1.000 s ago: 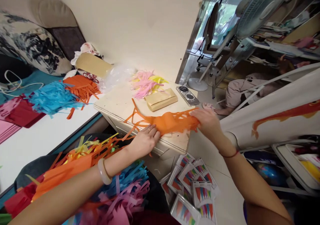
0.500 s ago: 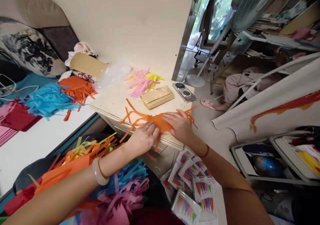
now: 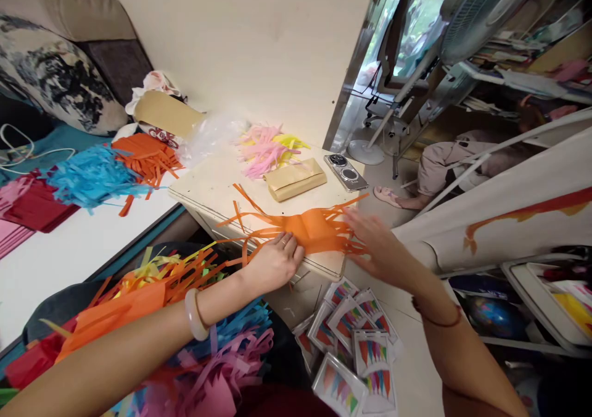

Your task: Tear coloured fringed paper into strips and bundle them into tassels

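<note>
An orange sheet of fringed paper (image 3: 314, 229) lies on the small cream cabinet top, its cut strips fanning out to the left and right. My left hand (image 3: 276, 261) is at the sheet's lower left edge, fingers curled in and gripping it there. Over the right-hand strips is my right hand (image 3: 377, 244), fingers stretched out; whether it touches them I cannot tell. Just behind the sheet sits a folded tan paper packet (image 3: 296, 179), with a phone (image 3: 346, 173) to its right. Pink and yellow paper strips (image 3: 268, 148) lie behind the packet.
On my lap are heaped orange, blue and pink fringed papers (image 3: 231, 358). Flat packs with colourful tassel pictures (image 3: 342, 324) lie below the cabinet (image 3: 198, 182). Blue fringe (image 3: 92, 176) and orange fringe (image 3: 150, 158) rest at left. A standing fan (image 3: 485, 16) and a seated person's leg (image 3: 435, 170) are behind right.
My right hand has moved right off the orange sheet's middle to its right-hand strips. The sheet now lies flatter and more spread out. My left hand stays at its lower left edge.
</note>
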Motion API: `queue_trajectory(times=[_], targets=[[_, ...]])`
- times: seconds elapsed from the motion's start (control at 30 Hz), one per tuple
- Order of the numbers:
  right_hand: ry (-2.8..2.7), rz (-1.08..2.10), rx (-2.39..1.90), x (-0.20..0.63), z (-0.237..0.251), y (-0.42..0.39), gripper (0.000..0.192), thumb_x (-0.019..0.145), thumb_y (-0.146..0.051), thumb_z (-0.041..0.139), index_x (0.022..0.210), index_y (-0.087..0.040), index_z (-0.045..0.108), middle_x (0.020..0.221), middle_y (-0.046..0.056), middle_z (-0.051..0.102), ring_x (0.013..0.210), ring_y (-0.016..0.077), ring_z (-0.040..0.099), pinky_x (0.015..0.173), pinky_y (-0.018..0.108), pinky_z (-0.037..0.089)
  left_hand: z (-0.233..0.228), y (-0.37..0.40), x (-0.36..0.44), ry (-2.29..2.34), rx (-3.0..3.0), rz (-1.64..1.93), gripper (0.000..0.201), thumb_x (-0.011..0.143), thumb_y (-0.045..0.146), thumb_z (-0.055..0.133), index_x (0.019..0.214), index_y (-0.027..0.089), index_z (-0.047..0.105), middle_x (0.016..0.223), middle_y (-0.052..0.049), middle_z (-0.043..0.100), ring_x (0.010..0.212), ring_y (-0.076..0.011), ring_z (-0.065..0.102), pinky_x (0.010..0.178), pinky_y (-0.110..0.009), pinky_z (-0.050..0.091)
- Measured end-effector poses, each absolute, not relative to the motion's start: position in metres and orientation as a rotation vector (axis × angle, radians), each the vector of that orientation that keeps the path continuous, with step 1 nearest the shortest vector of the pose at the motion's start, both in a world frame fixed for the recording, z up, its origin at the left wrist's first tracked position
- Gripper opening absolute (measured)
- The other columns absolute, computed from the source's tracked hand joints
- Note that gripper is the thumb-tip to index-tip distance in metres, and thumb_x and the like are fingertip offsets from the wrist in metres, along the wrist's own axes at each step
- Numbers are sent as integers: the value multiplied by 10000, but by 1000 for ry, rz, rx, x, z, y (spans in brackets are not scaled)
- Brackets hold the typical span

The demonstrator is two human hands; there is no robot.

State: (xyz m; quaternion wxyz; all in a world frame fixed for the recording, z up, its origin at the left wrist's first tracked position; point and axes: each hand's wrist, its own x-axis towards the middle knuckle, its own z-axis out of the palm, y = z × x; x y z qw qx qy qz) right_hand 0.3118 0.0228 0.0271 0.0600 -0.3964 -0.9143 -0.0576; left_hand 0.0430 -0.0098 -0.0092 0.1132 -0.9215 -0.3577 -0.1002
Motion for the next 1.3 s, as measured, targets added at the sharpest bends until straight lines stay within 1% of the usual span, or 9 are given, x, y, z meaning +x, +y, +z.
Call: queue_trajectory(times=[0.1, 0.23, 0.37, 0.53, 0.63, 0.73, 0.83, 1.0, 1.3], targets=[[-2832, 2, -810, 257, 15, 25, 658, 812, -191, 431, 1435, -32, 291, 1506, 176, 285, 1421, 265, 205, 1138, 495, 259, -12, -10, 44, -1030, -2663, -321, 197, 893, 89, 399, 922, 57, 591, 1053, -228, 641, 1073, -293, 607, 971, -446, 457], [-2845, 200, -739, 242, -8, 44, 563, 805, -126, 408, 1358, -20, 438, 1423, 182, 428, 1368, 252, 339, 1123, 465, 324, -12, -8, 40, -1058, -2664, -365, 182, 879, 111, 441, 952, 55, 598, 1126, -229, 628, 1121, -303, 588, 1012, -453, 430], [-2753, 453, -752, 273, -10, 54, 454, 861, -107, 396, 1287, -132, 552, 1385, 103, 498, 1342, 196, 391, 1130, 410, 330, -4, -6, 27, -1234, -2786, -434, 195, 870, 155, 476, 980, 77, 616, 1094, -187, 649, 1044, -284, 619, 938, -421, 483], [-2512, 789, -846, 284, 4, 65, 242, 888, -331, 527, 926, -206, 732, 1117, 66, 692, 1193, 216, 550, 1020, 378, 430, 6, 7, 11, -1577, -2997, -778, 205, 876, 184, 475, 900, 158, 678, 1030, -71, 689, 974, -213, 627, 907, -352, 477], [-2326, 684, -1107, 270, 6, 75, 252, 867, -341, 544, 791, -173, 716, 875, 69, 727, 887, 200, 647, 815, 325, 484, 8, 18, 9, -1794, -3029, -890, 269, 877, 196, 458, 701, 152, 657, 918, -62, 679, 836, -166, 632, 810, -280, 482], [-2314, 508, -1381, 254, 7, 83, 243, 856, -339, 550, 770, -161, 692, 768, 42, 702, 705, 156, 602, 638, 259, 405, 11, 29, 9, -1943, -2980, -773, 319, 864, 211, 456, 584, 148, 595, 799, -58, 630, 685, -137, 594, 708, -259, 465], [-2418, 348, -1466, 244, 9, 87, 269, 870, -361, 536, 738, -168, 668, 748, 22, 683, 698, 145, 571, 602, 243, 327, 17, 39, 8, -1992, -2880, -579, 257, 816, 212, 504, 583, 142, 587, 781, -61, 605, 638, -135, 559, 663, -260, 440], [-2561, 196, -1558, 237, 15, 88, 293, 898, -389, 508, 794, -165, 665, 804, 45, 687, 767, 166, 586, 618, 252, 300, 26, 50, 6, -1982, -2866, -251, 199, 749, 235, 554, 572, 145, 565, 750, -50, 598, 614, -130, 519, 611, -244, 411], [-2714, -12, -1674, 225, 24, 96, 401, 923, -493, 444, 788, -189, 667, 805, 68, 711, 749, 195, 626, 557, 275, 247, 27, 51, 3, -1919, -2937, -134, 117, 707, 179, 526, 616, 136, 586, 767, -56, 586, 617, -133, 527, 599, -247, 431]])
